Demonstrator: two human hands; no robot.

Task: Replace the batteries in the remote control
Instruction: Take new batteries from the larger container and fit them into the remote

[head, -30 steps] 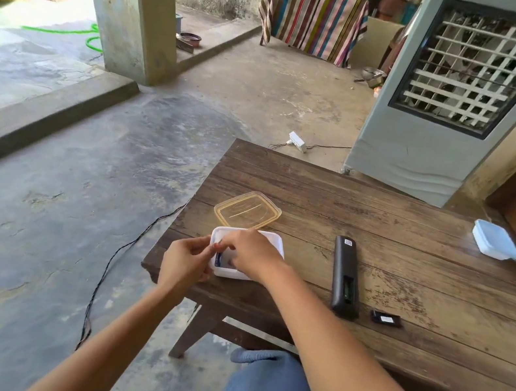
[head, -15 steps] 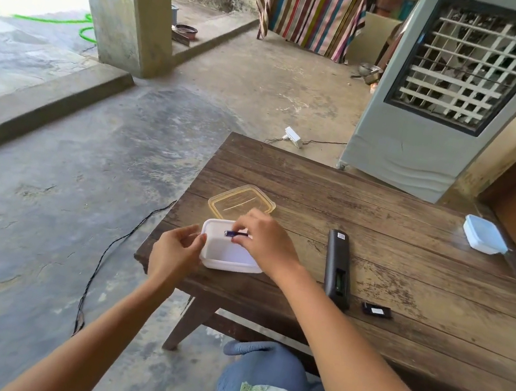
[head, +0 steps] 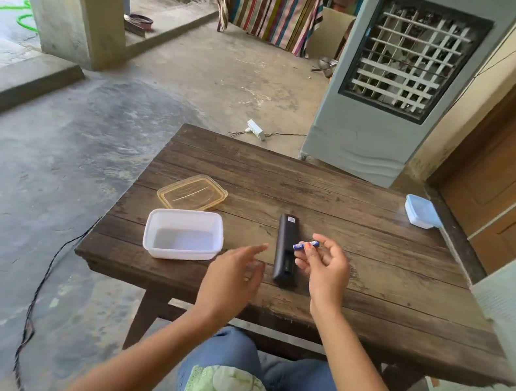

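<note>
A black remote control (head: 287, 246) lies lengthwise on the wooden table (head: 374, 271), its battery bay open at the near end. My right hand (head: 323, 269) hovers just right of it, pinching a small blue battery (head: 305, 246) between thumb and fingers above the remote. My left hand (head: 233, 280) floats open to the left of the remote, fingers spread, holding nothing. The remote's loose black cover is hidden behind my right hand.
A white plastic container (head: 183, 234) stands open near the table's front left, its amber lid (head: 192, 192) lying behind it. A small blue-lidded box (head: 422, 211) sits at the far right edge. An air cooler (head: 404, 80) stands beyond the table; a black cable (head: 40, 288) trails on the floor.
My right hand lifted a blue battery out of the white container and carried it right, over the remote. My left hand let go of the container and moved right.
</note>
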